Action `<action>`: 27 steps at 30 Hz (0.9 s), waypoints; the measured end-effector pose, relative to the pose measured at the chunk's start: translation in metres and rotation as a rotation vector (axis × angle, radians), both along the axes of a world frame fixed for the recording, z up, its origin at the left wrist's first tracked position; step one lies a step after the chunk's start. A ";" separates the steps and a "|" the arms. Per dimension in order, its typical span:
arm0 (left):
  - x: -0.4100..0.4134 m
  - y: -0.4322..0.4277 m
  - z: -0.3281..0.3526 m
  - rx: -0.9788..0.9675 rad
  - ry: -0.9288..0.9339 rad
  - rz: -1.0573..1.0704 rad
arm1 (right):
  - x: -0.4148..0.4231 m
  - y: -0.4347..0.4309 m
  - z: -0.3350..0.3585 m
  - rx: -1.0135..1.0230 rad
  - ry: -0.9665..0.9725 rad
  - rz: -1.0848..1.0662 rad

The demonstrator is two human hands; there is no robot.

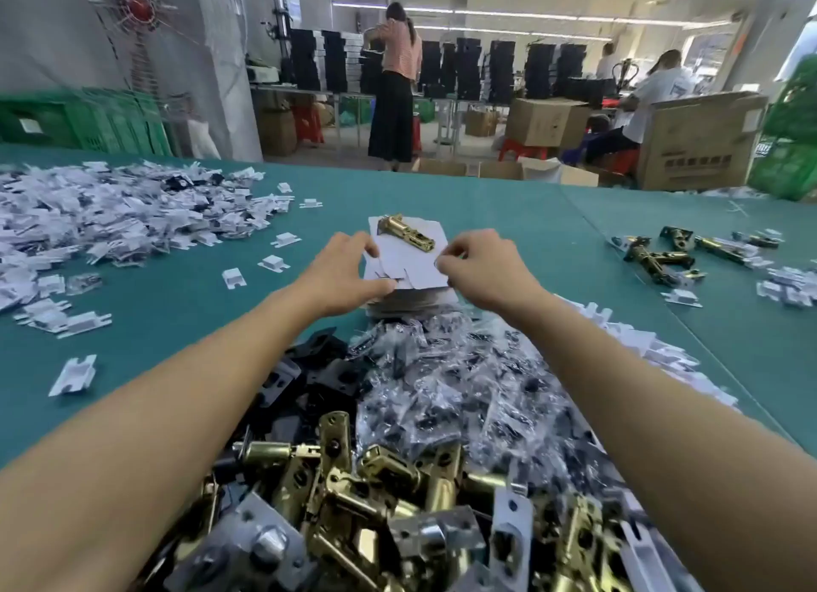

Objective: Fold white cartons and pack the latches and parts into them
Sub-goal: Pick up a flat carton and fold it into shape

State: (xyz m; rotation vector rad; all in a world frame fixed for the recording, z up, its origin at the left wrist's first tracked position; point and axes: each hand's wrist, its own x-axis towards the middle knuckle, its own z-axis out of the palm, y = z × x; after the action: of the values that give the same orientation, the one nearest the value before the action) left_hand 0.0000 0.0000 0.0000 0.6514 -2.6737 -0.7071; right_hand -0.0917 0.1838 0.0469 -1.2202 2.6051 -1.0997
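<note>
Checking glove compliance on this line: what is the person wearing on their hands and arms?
Nothing visible. The left hand and right hand are ungloved, with no rings, watch or wristbands. Both forearms are bare, no sleeve in view.

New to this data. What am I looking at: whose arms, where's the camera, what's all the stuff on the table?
There is no robot here. One camera worn on a person's head looks forward and down at their own bare arms. The left hand and right hand each pinch an edge of the top flat carton on a stack of blanks. A brass latch lies on its far end. Everything sits on a green table. Nearest the camera is a heap of latches, then bagged parts and black plates. White pieces are piled on the left, and loose latches lie on the right. Other people work behind.
</note>
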 end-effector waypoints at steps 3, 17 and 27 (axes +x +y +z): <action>-0.014 0.001 0.000 -0.141 -0.072 -0.053 | -0.023 -0.041 -0.006 -0.074 -0.077 -0.099; -0.037 0.007 0.010 -0.492 -0.268 -0.042 | -0.067 -0.090 -0.034 0.044 0.159 -0.155; -0.047 0.011 0.022 -0.527 -0.360 -0.217 | -0.091 -0.056 -0.018 -0.333 -0.291 -0.377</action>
State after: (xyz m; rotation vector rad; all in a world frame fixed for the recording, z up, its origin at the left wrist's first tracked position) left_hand -0.0467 0.0106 0.0219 0.3741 -3.0986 0.1011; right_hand -0.1826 0.1274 0.0289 -0.5465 2.5458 -1.6864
